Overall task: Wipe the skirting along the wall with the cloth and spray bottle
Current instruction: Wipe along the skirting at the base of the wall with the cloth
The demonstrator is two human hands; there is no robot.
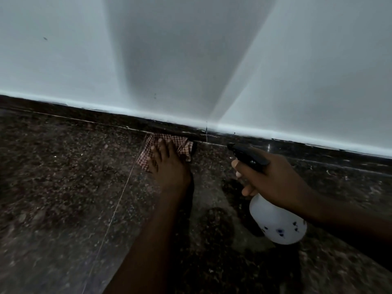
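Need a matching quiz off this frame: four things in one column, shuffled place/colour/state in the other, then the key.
Column one:
1. cloth
2. spray bottle
3. skirting
4. wall

Column two:
A. pale and plain, with a broad shadow on it
B. white body, black head, held by the right hand
C. dark strip along the foot of the wall
D. red-and-white check, pressed under the left hand at the skirting

Pairs: 1-D, 2-B, 3-C, 4-A
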